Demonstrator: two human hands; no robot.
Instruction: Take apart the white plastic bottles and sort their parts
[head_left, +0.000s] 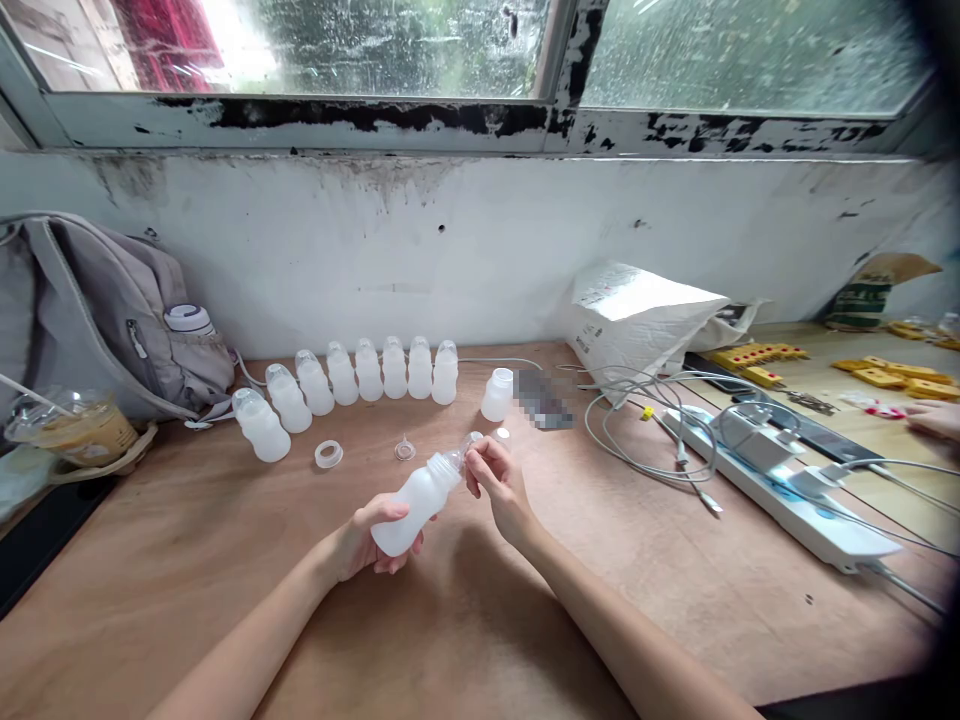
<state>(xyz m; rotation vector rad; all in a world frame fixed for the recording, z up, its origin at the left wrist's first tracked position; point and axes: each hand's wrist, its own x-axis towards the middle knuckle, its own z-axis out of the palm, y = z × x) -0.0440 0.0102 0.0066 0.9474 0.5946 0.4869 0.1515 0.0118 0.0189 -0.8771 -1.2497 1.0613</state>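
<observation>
My left hand (367,540) grips the base of a white plastic baby bottle (420,497), held tilted above the wooden table (225,560). My right hand (496,480) pinches the bottle's top end, fingers around its cap. Behind them lie a loose ring (328,454), a clear teat (405,450) and a small cap (502,434) on the table. A curved row of several capped bottles (352,380) stands further back, with one open bottle (496,394) apart on the right.
A grey backpack (105,310) and a plastic cup with a drink (75,430) sit at the left. A white bag (637,320), cables (645,420) and a power strip (787,490) lie at the right. Another person's hand (937,418) shows at the far right edge.
</observation>
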